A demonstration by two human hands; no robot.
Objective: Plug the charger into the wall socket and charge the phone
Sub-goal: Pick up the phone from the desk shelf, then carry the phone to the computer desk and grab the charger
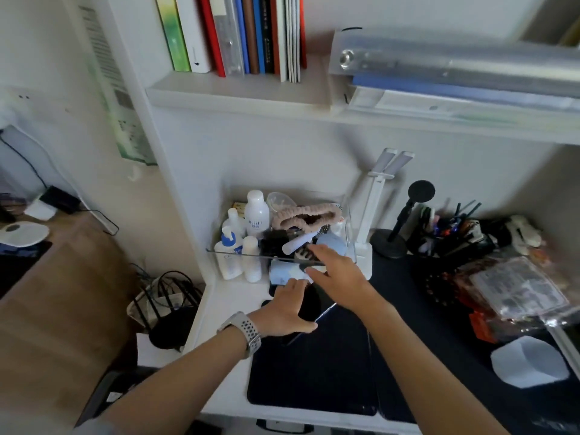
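Observation:
A dark phone [315, 304] lies tilted at the left end of the black desk mat [314, 378]. My left hand [282, 312], with a watch on its wrist, spans the phone: the fingers lie over its far side and the thumb hooks its near edge. Just beyond it, my right hand [337, 277] hovers with fingers stretched out, holding nothing, by the front wall of the clear box [350, 221]. A white wall socket [22, 97] shows at the far left, blurred. A black adapter [59, 199] with a cable sits on the brown desk below it.
The clear box holds bottles, a hairbrush and a pink headband. A white folding lamp [373, 208], a black microphone stand [405, 218] and a pen holder [448, 233] stand behind the mat. A plastic bag [514, 290] and a white cup [530, 362] are at right. A shelf of books hangs overhead.

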